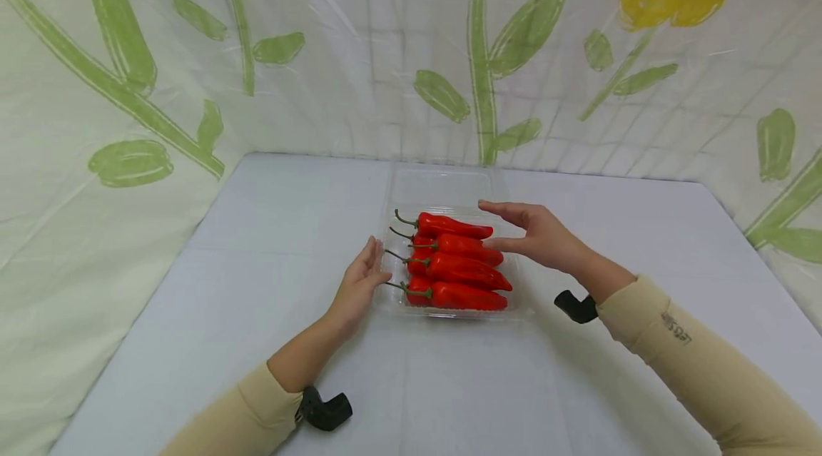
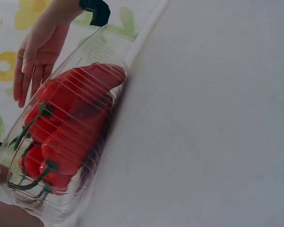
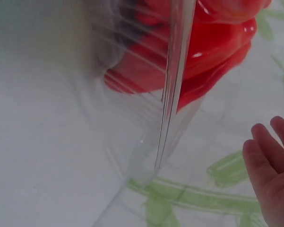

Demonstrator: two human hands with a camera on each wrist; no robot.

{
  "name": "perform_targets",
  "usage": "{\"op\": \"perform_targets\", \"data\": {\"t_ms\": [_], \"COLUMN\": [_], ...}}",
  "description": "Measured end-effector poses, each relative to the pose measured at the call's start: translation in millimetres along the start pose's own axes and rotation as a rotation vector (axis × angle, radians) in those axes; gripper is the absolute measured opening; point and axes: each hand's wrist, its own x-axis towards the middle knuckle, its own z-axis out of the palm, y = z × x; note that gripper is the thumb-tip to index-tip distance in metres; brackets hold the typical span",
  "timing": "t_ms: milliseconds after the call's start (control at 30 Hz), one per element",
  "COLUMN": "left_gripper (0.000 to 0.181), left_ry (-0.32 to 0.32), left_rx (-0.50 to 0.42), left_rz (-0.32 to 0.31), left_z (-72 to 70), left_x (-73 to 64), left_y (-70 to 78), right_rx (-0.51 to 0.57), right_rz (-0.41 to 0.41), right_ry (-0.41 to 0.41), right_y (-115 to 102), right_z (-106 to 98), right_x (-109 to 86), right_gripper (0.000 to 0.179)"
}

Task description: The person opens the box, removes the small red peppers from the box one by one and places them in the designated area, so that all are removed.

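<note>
Several red peppers (image 1: 465, 269) with green stems lie stacked in a clear plastic clamshell container (image 1: 443, 314). Its lid (image 1: 443, 185) is folded back toward the wall. At the container's left side, my left hand (image 1: 353, 292) holds the edge, thumb by the rim and fingers along the outer wall. Only bits of that hand show in the left wrist view, beside the container corner. My right hand (image 1: 542, 236) hovers over the right end of the peppers, thumb and fingers spread and holding nothing. In the right wrist view its fingers (image 3: 274, 161) are relaxed, apart from the container.
A white cloth covers the table (image 1: 257, 228). Behind it hangs a pale curtain (image 1: 359, 85) painted with yellow flowers and green leaves. A black wrist device (image 1: 326, 409) sits at the left cuff, another black device (image 1: 574, 306) at the right cuff.
</note>
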Motion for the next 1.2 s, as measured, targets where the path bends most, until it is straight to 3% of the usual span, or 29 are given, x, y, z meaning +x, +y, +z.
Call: {"op": "perform_targets", "data": {"t_ms": [200, 400, 967, 1200], "left_gripper": [0.065, 0.064, 0.063, 0.063], "left_ry": [0.000, 0.004, 0.001, 0.019], "left_rx": [-0.029, -0.035, -0.062, -0.062], "left_rz": [0.029, 0.047, 0.046, 0.053], "left_z": [3.1, 3.6, 4.4, 4.1], "left_x": [-4.8, -6.1, -7.0, -6.8], "left_y": [-3.8, -5.4, -6.1, -8.2], "right_rx": [-0.020, -0.118, -0.309, -0.330], "right_rz": [-0.029, -0.058, -0.024, -0.023], "right_ry": [-0.031, -0.068, -0.181, -0.217], "right_y": [-12, -24, -40, -47], "right_z": [7, 9, 22, 22], "right_x": [-3.6, 1.4, 52.1, 64.7], "right_gripper": [0.059, 0.056, 0.050, 0.046]}}
